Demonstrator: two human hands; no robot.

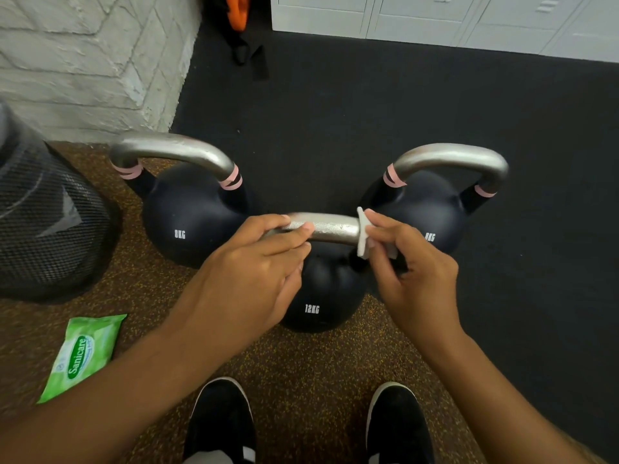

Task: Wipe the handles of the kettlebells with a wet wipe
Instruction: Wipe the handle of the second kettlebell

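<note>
Kettlebells, three of them, black with bare steel handles, standing on the gym floor in a tight triangle. The 12KG bell (318,296) sits nearest the person, on the speckled brown mat (294,363), and its handle (330,229) is where the action is. Behind it to the left stands one 8KG bell (187,222), and behind to the right the other 8KG bell (432,212), on the dark mat (368,112); both have pink bands at the handle ends.

Left hand (248,272) is curled over the left end of the 12KG handle, fingers wrapped on the steel, steadying it. Right hand (415,272) pinches a folded white wipe (363,236) between thumb and fingers, pressed against the right end of that same handle, where the bar bends down.

On the floor to the left lies a green wipes pack (83,356), flat, well apart from the bells. A black mesh bin (47,222) stands at the left edge, against a white brick wall (83,55). Two black shoes (221,423) show at the bottom. Pale lockers (435,18) run along the far side.
</note>
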